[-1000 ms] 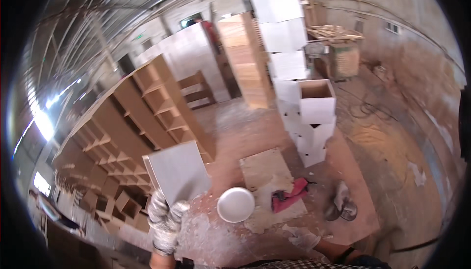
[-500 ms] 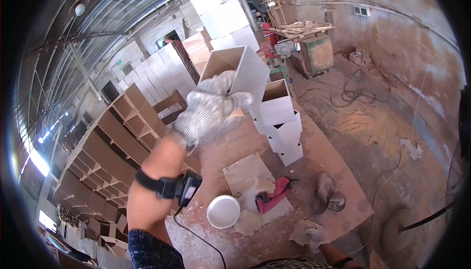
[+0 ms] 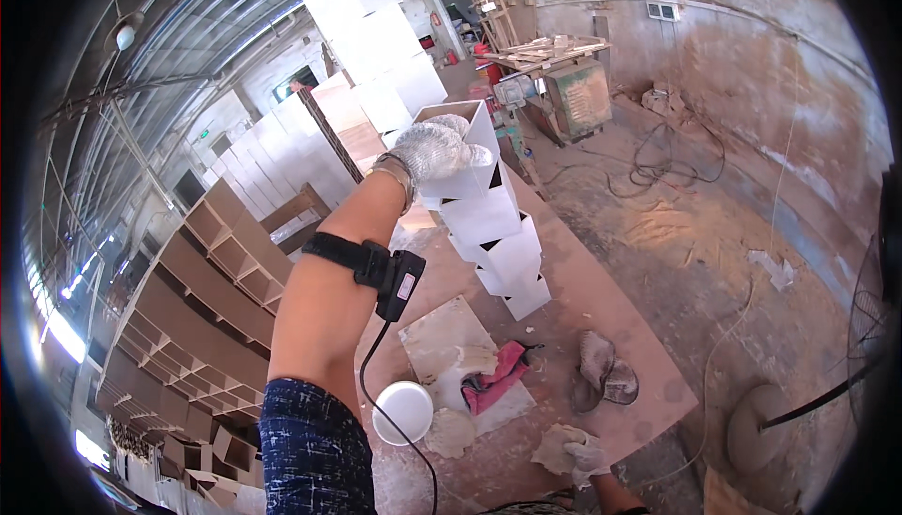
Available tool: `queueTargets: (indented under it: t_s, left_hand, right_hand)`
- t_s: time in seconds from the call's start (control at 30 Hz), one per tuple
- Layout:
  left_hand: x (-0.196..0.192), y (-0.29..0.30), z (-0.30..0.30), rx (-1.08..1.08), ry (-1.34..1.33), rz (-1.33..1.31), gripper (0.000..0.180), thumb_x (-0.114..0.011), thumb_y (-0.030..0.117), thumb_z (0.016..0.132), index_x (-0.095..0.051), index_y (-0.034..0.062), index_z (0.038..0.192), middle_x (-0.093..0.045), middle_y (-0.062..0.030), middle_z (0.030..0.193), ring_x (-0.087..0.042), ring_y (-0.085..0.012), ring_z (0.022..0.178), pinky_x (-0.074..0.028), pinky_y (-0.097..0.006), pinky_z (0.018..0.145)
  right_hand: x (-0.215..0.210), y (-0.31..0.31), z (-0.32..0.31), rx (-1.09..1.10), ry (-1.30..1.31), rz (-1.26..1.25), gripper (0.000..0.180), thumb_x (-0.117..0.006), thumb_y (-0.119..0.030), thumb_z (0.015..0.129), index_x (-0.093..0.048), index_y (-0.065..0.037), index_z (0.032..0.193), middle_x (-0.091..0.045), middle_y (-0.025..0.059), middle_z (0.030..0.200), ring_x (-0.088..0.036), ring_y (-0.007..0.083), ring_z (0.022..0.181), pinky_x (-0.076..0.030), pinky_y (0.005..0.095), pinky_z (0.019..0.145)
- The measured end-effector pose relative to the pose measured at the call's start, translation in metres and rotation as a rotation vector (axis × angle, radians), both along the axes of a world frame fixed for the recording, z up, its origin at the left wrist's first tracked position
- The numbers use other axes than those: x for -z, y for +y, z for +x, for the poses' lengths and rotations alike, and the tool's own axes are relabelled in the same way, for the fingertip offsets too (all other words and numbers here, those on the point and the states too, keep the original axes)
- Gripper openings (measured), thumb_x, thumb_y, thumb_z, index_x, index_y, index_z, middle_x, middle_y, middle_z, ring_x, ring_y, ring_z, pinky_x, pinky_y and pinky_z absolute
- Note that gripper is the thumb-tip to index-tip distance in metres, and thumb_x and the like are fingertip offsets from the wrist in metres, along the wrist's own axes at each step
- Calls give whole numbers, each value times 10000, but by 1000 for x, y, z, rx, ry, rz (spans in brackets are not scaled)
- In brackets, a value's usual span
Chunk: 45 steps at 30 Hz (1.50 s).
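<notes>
Gripped a white open-topped box [image 3: 481, 128] atop staggered white boxes [image 3: 485, 218] with knit-gloved left hand [image 3: 436, 148]; clasped a ragged, flat beige piece [image 3: 552, 449] in pale-gloved right hand [image 3: 587, 457].

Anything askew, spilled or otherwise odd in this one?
Yes. The stacked white boxes on the table look askew: they are turned out of line with one another, leaving dark gaps at the corners. To the right, loose tan powder lies in a patch on the floor, perhaps spilled.
</notes>
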<state>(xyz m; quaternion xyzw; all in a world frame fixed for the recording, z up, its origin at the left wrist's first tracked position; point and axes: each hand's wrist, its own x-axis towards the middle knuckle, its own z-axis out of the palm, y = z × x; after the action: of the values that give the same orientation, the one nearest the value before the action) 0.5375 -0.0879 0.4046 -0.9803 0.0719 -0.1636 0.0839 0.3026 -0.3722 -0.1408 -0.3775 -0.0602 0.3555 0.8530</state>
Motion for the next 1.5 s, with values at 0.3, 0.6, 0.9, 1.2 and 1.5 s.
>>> queueTargets:
  t_s: [0.3,0.6,0.9,1.2,1.5]
  left_hand:
    - [-19,-27,-2,-82,203,-90,611,-603,582,766,-608,67,1095,-580,-175,1156,-552,-305,1088,-429,-386,907]
    - [-23,-27,-7,-101,210,-89,709,-577,564,775,-540,11,1218,-502,-185,1297,-463,-327,1219,-361,-389,1019]
    - [-13,-11,0,-65,242,-179,666,-563,590,780,-570,56,1178,-529,-189,1258,-500,-321,1175,-386,-392,990]
    - [-23,-19,-82,-8,-362,-382,563,-583,510,847,-585,51,1173,-628,-155,1100,-576,-260,1064,-431,-356,934]
    - [203,44,-273,502,-223,1189,280,-556,188,866,-560,5,1077,-590,-86,811,-588,-228,607,-490,-286,462]
  right_hand:
    - [-29,-1,-5,66,55,-80,586,-610,-32,763,-442,19,1321,-574,95,1215,-561,216,1088,-455,358,947]
    - [-43,0,-7,41,99,66,569,-626,-66,762,-460,16,1300,-584,91,1187,-562,219,1082,-456,362,939]
    - [8,3,-2,71,-58,6,556,-619,-53,764,-468,0,1296,-580,85,1198,-571,214,1065,-468,359,926]
    - [0,5,-2,80,3,-80,559,-611,-36,758,-465,9,1296,-587,87,1185,-571,211,1060,-464,343,928]
    - [-40,7,-1,102,-30,-226,529,-610,-2,726,-523,17,1248,-611,64,1135,-594,185,975,-493,317,842]
